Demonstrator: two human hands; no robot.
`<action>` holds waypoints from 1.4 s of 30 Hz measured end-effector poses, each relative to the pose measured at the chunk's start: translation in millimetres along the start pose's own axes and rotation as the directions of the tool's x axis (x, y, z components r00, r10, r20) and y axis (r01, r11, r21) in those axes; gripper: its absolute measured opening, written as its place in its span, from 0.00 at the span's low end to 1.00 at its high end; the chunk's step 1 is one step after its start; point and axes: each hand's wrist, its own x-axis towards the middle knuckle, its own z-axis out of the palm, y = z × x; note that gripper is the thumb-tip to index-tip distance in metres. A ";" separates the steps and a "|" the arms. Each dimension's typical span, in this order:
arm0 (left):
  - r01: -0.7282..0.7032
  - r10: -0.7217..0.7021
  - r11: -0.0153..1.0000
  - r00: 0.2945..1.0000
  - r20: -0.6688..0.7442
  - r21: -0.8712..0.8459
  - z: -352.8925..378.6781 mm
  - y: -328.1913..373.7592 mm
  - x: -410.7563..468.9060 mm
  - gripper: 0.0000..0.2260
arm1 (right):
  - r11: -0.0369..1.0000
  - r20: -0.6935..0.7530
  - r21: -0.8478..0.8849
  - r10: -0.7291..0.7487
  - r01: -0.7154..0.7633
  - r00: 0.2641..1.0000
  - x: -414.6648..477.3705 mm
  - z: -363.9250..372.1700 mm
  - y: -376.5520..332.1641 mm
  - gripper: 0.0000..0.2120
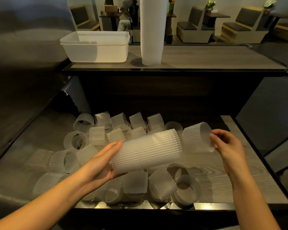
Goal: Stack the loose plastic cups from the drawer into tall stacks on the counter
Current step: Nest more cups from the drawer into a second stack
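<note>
Several loose ribbed translucent cups (pixel 98 135) lie scattered in the open drawer (pixel 239 171). My left hand (pixel 105 161) grips the near end of a short stack of nested cups (pixel 148 151), held sideways above the drawer. My right hand (pixel 226 143) pinches a single ribbed cup (pixel 196 136) by its rim, just right of the stack's far end and slightly apart from it. On the counter (pixel 206 57) behind the drawer stands a tall stack of cups (pixel 151 30), rising out of view at the top.
Two nested white plastic tubs (pixel 96 45) sit on the counter left of the tall stack. A steel surface (pixel 23 47) rises on the left. Beyond the counter are booth seats, tables and a seated person (pixel 128 12).
</note>
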 end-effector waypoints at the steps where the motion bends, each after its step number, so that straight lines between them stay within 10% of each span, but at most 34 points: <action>1: -0.003 0.003 1.000 1.000 0.001 0.003 0.1 0.0 0.3 0.23 | 0.998 0.039 0.066 0.011 -0.014 0.999 -2.7 1.0 -3.7 0.06; 22: -0.010 0.010 1.000 1.000 0.000 0.019 3.4 0.1 -2.0 0.19 | 0.975 0.343 0.116 0.138 -0.188 0.929 -19.9 30.5 -12.3 0.13; 42: -0.016 0.016 1.000 1.000 0.018 0.015 0.5 1.3 5.1 0.22 | 0.974 0.209 -0.135 -0.152 0.183 0.966 -24.5 58.2 -1.6 0.04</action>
